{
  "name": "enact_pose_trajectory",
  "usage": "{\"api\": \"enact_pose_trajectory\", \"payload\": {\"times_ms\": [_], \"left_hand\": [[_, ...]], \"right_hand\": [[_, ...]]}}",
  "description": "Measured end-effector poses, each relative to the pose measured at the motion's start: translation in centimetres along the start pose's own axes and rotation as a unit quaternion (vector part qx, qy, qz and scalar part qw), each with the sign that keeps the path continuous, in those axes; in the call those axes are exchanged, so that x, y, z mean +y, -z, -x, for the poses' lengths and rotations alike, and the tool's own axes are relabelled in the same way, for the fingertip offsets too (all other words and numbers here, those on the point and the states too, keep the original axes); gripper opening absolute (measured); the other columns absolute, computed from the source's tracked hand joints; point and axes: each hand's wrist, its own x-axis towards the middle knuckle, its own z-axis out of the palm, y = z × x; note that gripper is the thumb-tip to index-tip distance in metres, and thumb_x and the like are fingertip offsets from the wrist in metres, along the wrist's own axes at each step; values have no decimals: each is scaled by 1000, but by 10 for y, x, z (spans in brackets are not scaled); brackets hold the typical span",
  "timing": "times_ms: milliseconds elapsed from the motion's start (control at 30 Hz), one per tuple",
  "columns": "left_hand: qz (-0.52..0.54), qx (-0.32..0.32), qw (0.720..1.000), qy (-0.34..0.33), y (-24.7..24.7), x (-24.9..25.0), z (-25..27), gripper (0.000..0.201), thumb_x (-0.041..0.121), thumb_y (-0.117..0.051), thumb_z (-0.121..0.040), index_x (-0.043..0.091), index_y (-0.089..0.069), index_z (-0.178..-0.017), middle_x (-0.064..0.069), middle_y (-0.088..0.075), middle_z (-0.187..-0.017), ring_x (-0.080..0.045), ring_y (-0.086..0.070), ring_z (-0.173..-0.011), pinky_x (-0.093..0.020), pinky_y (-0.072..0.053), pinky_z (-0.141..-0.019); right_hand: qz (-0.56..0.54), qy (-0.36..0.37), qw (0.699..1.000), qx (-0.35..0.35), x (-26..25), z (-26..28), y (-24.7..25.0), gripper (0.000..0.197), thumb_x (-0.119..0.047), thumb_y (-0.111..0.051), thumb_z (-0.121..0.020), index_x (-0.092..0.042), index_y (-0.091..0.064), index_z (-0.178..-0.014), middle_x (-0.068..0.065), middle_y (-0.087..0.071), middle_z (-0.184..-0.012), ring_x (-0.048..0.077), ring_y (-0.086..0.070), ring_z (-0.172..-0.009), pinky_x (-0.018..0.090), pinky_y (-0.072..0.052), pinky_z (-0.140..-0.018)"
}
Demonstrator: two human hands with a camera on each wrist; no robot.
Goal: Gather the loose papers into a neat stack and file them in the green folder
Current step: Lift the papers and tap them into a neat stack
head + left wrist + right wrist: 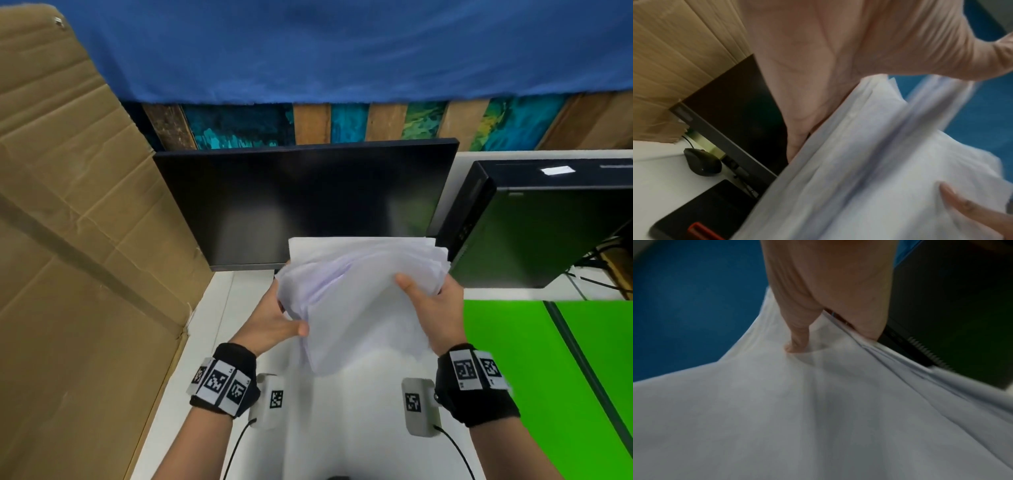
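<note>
Papers (359, 301) — a loose white sheaf at frame centre — are being held above the white desk (212, 329) by both hands. The left hand (274, 325) is gripping the sheaf's left edge, thumb lying on top and fingers underneath. The right hand (433, 308) is clamping the right edge, thumb pressing into the top sheet; the right wrist view shows the sheet dimpling there. The sheets are bowing in the middle, their far edges fanning unevenly. The green folder (534, 363) is lying open on the desk at right of frame, apart from the papers. Behind the sheaf a dark monitor (301, 202) is standing; cardboard (78, 240) is filling the left — a black computer case (548, 226) is sitting at upper right.
</note>
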Motion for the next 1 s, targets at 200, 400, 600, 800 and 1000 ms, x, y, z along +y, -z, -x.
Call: {"api": "enact_pose_trajectory", "payload": {"times_ms": [200,400,600,800,1000], "left_hand": [[-14,90,996,3,0,12,-11,78,9,-88,-58,24,-54,-126,5,-68,-117,-10,-66,-109,-26,-57,-86],[-81,242,966,-34,0,30,-15,46,20,-83,-68,20,-65,-110,0,-71,-107,-18,-68,-100,-35,-59,-84],[-543,143,815,-144,-14,98,-10,67,58,-74,-62,34,-56,-122,8,-63,-120,-17,-55,-114,-38,-37,-101],[-447,109,885,-75,-11,91,-17,46,28,-65,-85,30,-43,-45,6,-41,-45,-12,-38,-48,-32,-29,-58],[-235,137,962,9,41,58,0,31,24,-72,-79,-5,-70,-87,-26,-73,-90,-40,-69,-86,-50,-54,-78]], "right_hand": [[-47,-64,994,-76,2,-7,6,31,-7,-72,-79,-11,-65,-109,0,-74,-97,12,-71,-84,26,-58,-70],[58,-66,985,-150,-2,-11,20,20,-4,-69,-82,-20,-71,-94,-13,-77,-82,7,-72,-78,27,-57,-72],[210,135,953,-172,-41,-11,-9,19,-33,-69,-81,-17,-75,-90,3,-75,-83,11,-66,-76,37,-54,-69],[321,116,915,-214,-51,-27,-1,29,-49,-65,-74,-20,-70,-77,-1,-68,-69,21,-63,-70,37,-49,-69],[371,-61,898,-230,9,-27,63,50,-53,-79,-61,-6,-69,-75,10,-66,-65,14,-55,-63,31,-45,-58]]}}
